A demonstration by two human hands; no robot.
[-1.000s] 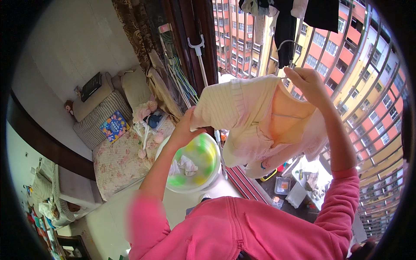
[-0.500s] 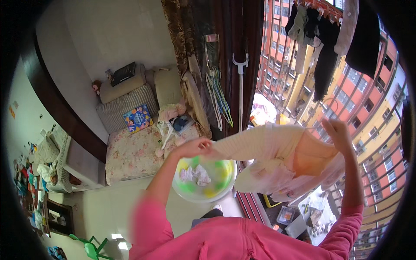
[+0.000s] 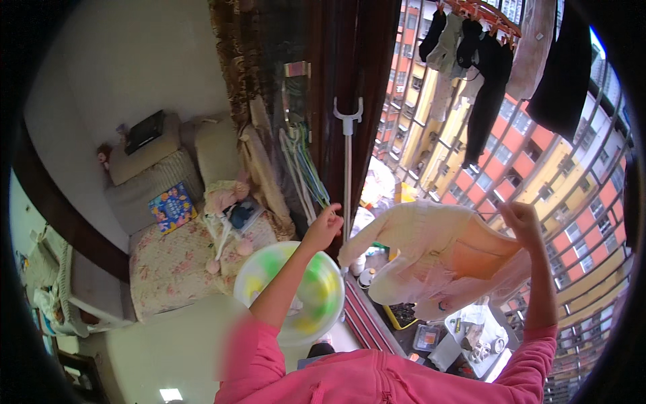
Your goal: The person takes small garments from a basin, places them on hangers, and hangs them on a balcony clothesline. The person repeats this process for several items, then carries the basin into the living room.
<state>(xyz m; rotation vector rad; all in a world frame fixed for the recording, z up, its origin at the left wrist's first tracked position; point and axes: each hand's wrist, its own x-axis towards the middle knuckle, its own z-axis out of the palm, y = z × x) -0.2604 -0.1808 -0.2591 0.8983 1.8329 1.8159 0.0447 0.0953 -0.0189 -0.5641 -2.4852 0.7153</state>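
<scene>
Here the cream garment (image 3: 431,259) hangs pinched from the right hand (image 3: 521,222), left hand (image 3: 324,227) loosely curled, apart.

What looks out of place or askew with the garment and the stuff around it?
Little stands out. The cream garment hangs lopsided: only the right hand holds it, while the left hand is off it. The green-and-yellow basin looks blurred.
</scene>
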